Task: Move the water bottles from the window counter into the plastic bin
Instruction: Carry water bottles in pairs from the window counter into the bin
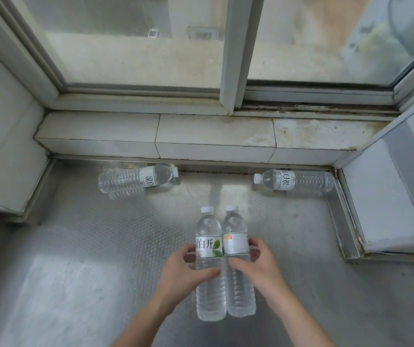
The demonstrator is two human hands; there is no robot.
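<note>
Between my hands, two bottles side by side over the counter (80, 259).

My left hand (184, 270) wraps the left bottle (209, 264) at its label, thumb across the front; my right hand (261, 265) wraps the right bottle (238, 266) the same way, fingers curling round its far side. The two bottles touch along their lengths, white caps pointing away from me. Beyond my left hand, a third bottle (135, 181) lies on its side near the tiled sill (213, 136), cap toward the right. Beyond my right hand, well apart, a fourth bottle (296, 181) lies in the counter's corner, cap toward the left. I see no bin from here.
</note>
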